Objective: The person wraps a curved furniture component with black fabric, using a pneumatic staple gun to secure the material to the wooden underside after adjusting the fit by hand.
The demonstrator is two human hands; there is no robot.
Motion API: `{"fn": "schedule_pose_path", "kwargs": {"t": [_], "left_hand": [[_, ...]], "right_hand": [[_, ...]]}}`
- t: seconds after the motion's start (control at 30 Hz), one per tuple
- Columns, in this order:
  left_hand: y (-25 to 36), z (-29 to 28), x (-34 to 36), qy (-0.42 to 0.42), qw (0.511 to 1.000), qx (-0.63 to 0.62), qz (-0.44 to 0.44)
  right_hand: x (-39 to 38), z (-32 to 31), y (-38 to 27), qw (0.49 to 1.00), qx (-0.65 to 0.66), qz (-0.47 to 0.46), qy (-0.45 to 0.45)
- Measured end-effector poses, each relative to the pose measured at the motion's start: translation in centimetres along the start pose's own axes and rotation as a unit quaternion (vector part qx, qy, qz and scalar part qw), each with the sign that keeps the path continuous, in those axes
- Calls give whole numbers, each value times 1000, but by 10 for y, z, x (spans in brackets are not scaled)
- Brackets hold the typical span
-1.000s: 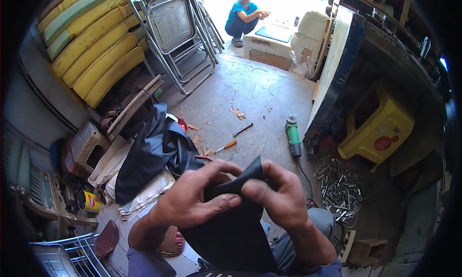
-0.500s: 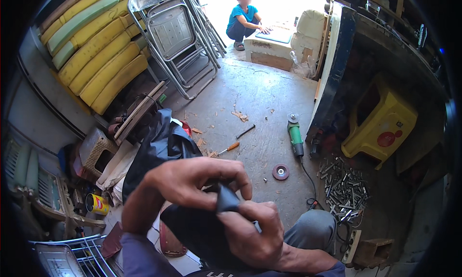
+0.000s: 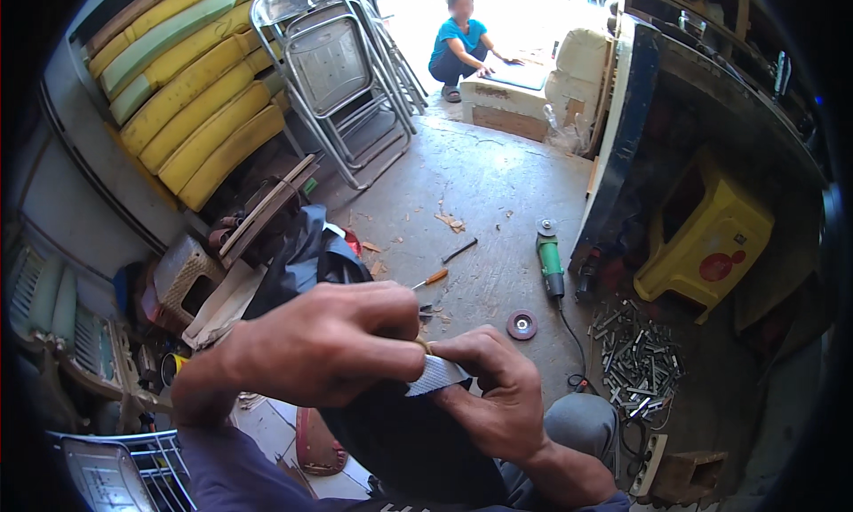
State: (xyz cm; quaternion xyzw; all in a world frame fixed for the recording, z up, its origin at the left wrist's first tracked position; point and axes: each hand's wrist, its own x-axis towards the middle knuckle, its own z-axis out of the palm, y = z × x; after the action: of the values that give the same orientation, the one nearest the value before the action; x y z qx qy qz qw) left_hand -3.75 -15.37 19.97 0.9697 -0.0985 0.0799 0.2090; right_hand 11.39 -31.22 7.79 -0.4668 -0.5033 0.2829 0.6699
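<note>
A black vinyl-like cloth (image 3: pixel 404 450) hangs over my lap, with its pale woven underside (image 3: pixel 438 376) folded up between my hands. My left hand (image 3: pixel 342 339) pinches the cloth at the fold, its fingers curled over the top. On the other side my right hand (image 3: pixel 498 392) grips the same edge between thumb and fingers. A small yellowish-brown bit shows where the fingertips meet; I cannot make out what it is. More black sheeting (image 3: pixel 306 254) lies heaped beyond my left arm.
On the floor ahead are an orange-handled screwdriver (image 3: pixel 432 279), a dark bolt-like rod (image 3: pixel 460 251), a green angle grinder (image 3: pixel 550 265), an abrasive disc (image 3: pixel 522 324) and a metal-piece heap (image 3: pixel 640 361). Folding chairs (image 3: pixel 329 68), a yellow stool (image 3: pixel 711 236) and a crouching person (image 3: pixel 459 45) are farther off.
My hands have shifted on the cloth, and its pale underside now shows at the fold. The left hand has rolled over with its back toward me. The view has tilted slightly.
</note>
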Motion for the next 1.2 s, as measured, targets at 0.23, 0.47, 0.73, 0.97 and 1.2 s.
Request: {"fn": "schedule_pose_path", "kwargs": {"t": [0.23,0.47,0.73,0.97,1.2], "left_hand": [[-11,66,-36,293,956,5,-25],[-18,90,-49,287,952,77,-67],[-20,94,-45,305,951,42,-16],[-23,97,-45,322,945,53,-11],[-17,98,-32,432,882,-138,-131]], "right_hand": [[-15,19,5,936,-265,-225,50],[-7,36,-3,880,-376,-289,26],[36,-3,-3,994,47,85,-50],[50,-17,12,968,124,219,-18],[27,-23,-8,984,-102,13,148]]}}
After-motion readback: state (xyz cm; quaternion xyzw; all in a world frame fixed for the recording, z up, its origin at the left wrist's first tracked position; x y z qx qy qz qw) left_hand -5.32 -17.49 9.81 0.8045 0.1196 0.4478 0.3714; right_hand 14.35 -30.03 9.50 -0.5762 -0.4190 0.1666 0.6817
